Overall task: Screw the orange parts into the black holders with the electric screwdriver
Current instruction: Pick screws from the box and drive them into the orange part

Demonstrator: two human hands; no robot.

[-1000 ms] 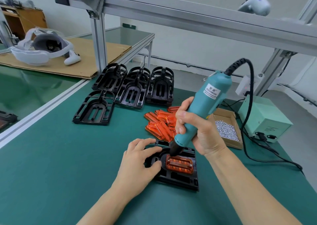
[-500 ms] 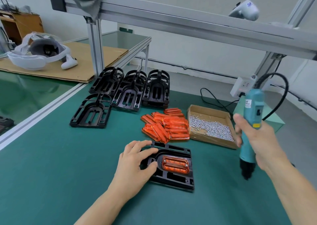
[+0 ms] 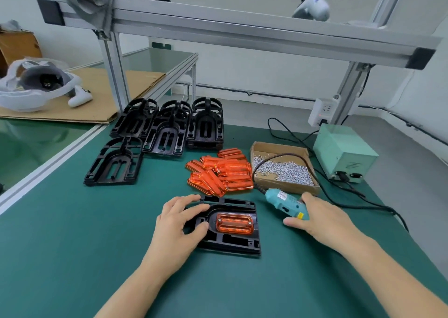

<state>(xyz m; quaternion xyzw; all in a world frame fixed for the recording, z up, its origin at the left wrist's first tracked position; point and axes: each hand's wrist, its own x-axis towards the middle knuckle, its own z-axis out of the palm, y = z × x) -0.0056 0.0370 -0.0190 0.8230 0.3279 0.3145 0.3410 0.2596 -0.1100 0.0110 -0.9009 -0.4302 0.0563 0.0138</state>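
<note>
A black holder (image 3: 232, 245) lies on the green mat in front of me with an orange part (image 3: 234, 224) seated in it; screw heads show at the part's ends. My left hand (image 3: 174, 230) rests on the holder's rounded left end, fingers spread over it. To the right, my right hand (image 3: 322, 218) holds the teal electric screwdriver (image 3: 281, 200), which lies almost flat on the mat beside the holder, its cable end pointing away from me. The bit is hidden under my hand.
A pile of orange parts (image 3: 225, 172) sits behind the holder. Right of it is a cardboard box (image 3: 278, 145) of screws and the green power supply (image 3: 344, 153). Empty black holders (image 3: 167, 133) stand at the back left near a frame post (image 3: 116, 75).
My right hand took the screwdriver off the orange part, swung it right and lowered it from upright to lying on the mat. My left hand stayed on the holder.
</note>
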